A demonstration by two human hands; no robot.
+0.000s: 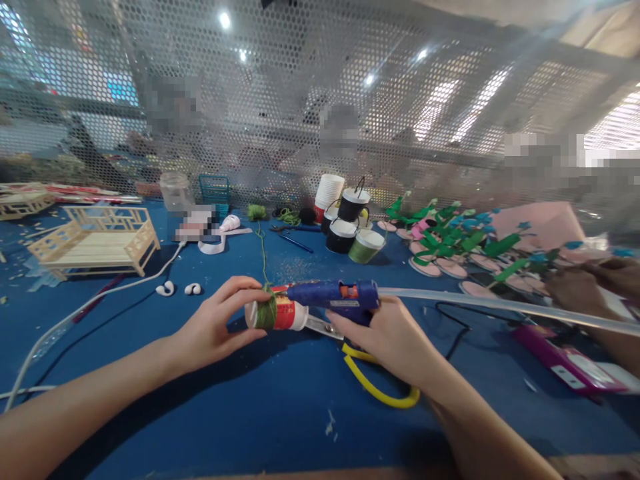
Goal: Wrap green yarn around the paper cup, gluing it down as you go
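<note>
My left hand (225, 317) grips a small red and white paper cup (289, 313) lying on its side, its fingers around the end wound with green yarn (267, 312). A strand runs from the cup back to a green yarn ball (257, 212). In my right hand (387, 333) is a blue hot glue gun (333, 293), its nozzle close to the yarn; contact I cannot make out. A long clear glue stick (500, 308) sticks out of its rear. Beneath it lie scissors with yellow handles (383, 393), partly hidden.
Yarn-wrapped cups (367, 245) and stacked white cups (329, 193) stand at the back. Left is a small wooden bench (97, 243), with earbuds (193, 289) and a white cable (100, 295) nearby. Green paper plants (465, 240), a purple power strip (565, 357) and another person's hand (575, 287) are right.
</note>
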